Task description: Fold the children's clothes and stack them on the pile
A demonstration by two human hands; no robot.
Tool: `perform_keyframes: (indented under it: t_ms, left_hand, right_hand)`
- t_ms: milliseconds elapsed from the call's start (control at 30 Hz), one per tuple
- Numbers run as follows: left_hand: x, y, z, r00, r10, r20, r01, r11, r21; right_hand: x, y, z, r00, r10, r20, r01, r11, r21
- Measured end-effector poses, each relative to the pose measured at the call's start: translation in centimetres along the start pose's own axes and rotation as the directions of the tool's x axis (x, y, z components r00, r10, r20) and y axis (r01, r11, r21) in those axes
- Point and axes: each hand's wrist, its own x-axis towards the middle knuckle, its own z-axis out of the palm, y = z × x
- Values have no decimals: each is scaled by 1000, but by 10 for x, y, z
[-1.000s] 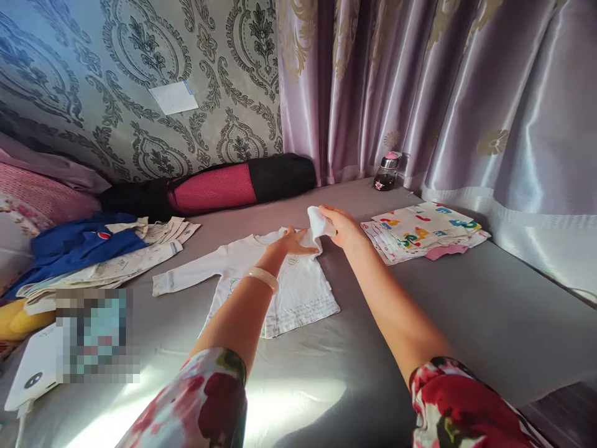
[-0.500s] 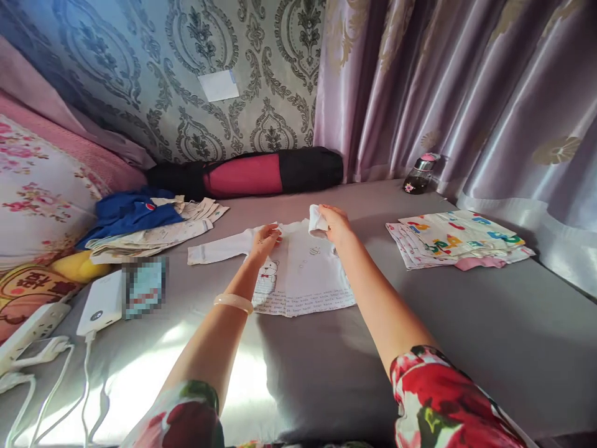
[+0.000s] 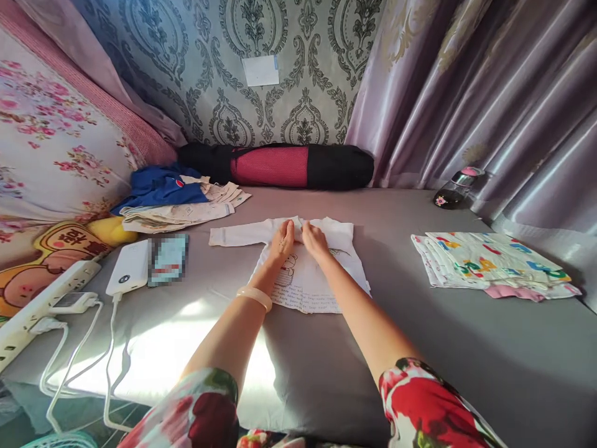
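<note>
A small white long-sleeved shirt [image 3: 314, 292] with a printed bear and rows of lettering lies spread on the grey bed cover. Its left-side sleeve [image 3: 237, 234] stretches out flat; the right-side sleeve is folded in across the top. My left hand [image 3: 282, 239], with a pale bangle on the wrist, is closed on the cloth near the collar. Close beside it, my right hand [image 3: 314, 239] pinches the shirt at the upper middle. The exact bits of fabric between my fingers are partly hidden by the hands.
Folded patterned cloths [image 3: 494, 258] lie at right, below a dark bottle [image 3: 454, 190]. A blue garment [image 3: 161, 190] tops folded clothes [image 3: 177, 216] at left. Nearer are a white power bank [image 3: 128, 264], a power strip [image 3: 46, 308] and cables. A black-and-red bag [image 3: 270, 167] lies along the wall.
My right hand has brought the cuff end leftward over the shirt, and the hands are now close together. The view has shifted, so the surroundings sit further right.
</note>
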Motion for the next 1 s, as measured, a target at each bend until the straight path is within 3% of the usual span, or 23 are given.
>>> perform_keyframes:
  t_ms: [167, 367, 600, 833, 1000]
  left_hand:
    - [-1, 2, 0, 998, 57, 10, -57, 990, 131]
    - [1, -3, 4, 997, 9, 75, -27, 971, 238]
    - [1, -12, 7, 996, 69, 56, -83, 950, 301]
    - [-2, -10, 6, 994, 92, 61, -108, 935, 337]
    - [-6, -9, 4, 988, 116, 100, -146, 915, 377]
  right_hand:
    - [-20, -2, 1, 984, -147, 104, 170, 951, -260]
    - [-15, 4, -15, 952, -195, 237, 257, 928, -271]
    - [-13, 26, -25, 986, -164, 33, 159, 861, -484]
    - [-13, 44, -18, 990, -83, 113, 133, 804, -579]
    - [-8, 51, -28, 996, -19, 89, 70, 785, -616]
